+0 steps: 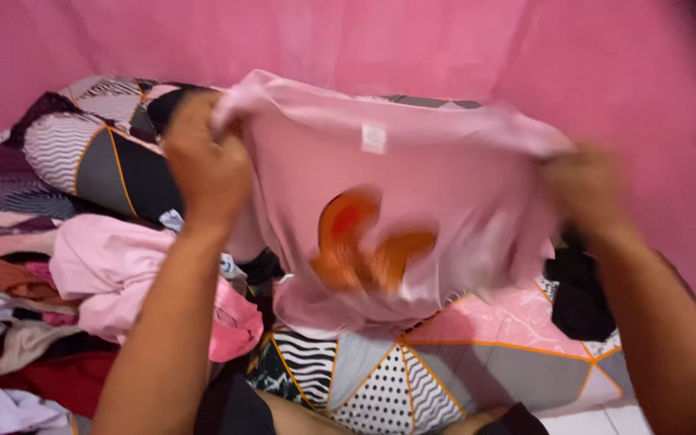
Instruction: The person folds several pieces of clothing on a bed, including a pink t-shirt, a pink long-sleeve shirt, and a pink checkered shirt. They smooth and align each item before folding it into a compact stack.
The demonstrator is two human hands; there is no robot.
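A light pink shirt [412, 185] with an orange print and a small white tag is held up in the air in front of me, spread between both hands. My left hand [207, 165] grips its upper left edge. My right hand [586, 189], blurred by motion, grips its upper right edge. The shirt's lower part hangs loosely above the bedsheet.
A pile of mixed clothes [58, 298], pink, red, white and brown, lies at the left. A patterned pillow [98, 145] sits behind it. The geometric patterned bedsheet [477, 354] is below, a black garment [582, 298] at the right, a pink wall [364, 40] behind.
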